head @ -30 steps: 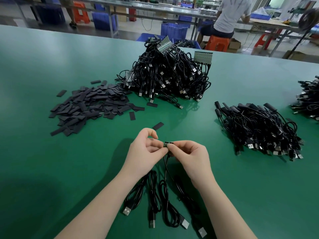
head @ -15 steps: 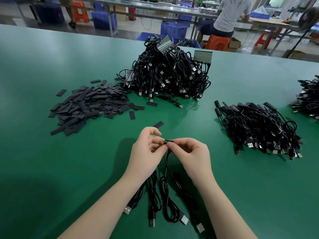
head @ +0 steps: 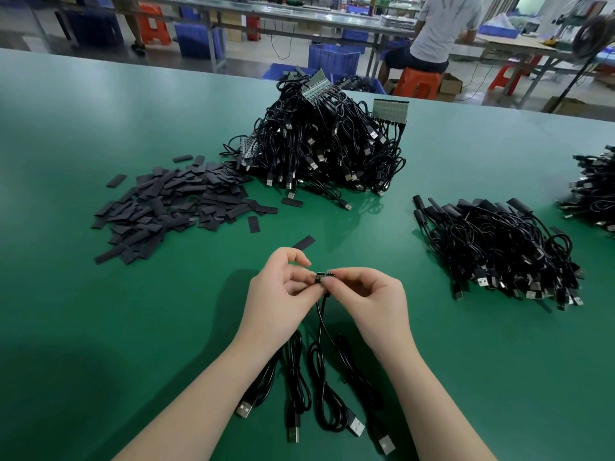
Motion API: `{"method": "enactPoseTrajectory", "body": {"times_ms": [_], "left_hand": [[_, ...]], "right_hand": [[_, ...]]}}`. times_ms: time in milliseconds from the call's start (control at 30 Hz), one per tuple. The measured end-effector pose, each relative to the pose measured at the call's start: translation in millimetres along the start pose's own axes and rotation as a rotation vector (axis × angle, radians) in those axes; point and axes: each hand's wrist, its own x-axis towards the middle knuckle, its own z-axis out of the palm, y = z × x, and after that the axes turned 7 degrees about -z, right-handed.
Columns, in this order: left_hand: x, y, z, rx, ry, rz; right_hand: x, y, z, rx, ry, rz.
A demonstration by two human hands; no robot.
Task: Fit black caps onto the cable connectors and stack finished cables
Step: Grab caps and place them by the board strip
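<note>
Head view: over the near middle of a green counter, the left hand and right hand meet at a small connector. Fingers of both hands are curled and pinch it from either side, holding it just above the counter. Its black cable hangs down between the wrists to a few loose cables lying at the near edge, their metal USB plugs pointing toward the person.

A spread of flat black caps lies toward the left side of the counter, and one stray cap sits just beyond the left hand. A tall tangle of uncapped cables rises near the far edge at centre, with strips of joined connectors sticking out of its top. To the right a lower stack of capped cables lies in a row, and another heap is cut off at the right edge. Beyond the counter a person sits on an orange stool, back to the camera.
</note>
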Motion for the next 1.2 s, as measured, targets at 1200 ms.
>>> {"method": "enactPoseTrajectory", "body": {"times_ms": [1200], "left_hand": [[0.2,-2.1,1.8,0.073,0.04,-0.021]], "right_hand": [[-1.7,1.2,2.7,-0.056,0.052,-0.014]]}}
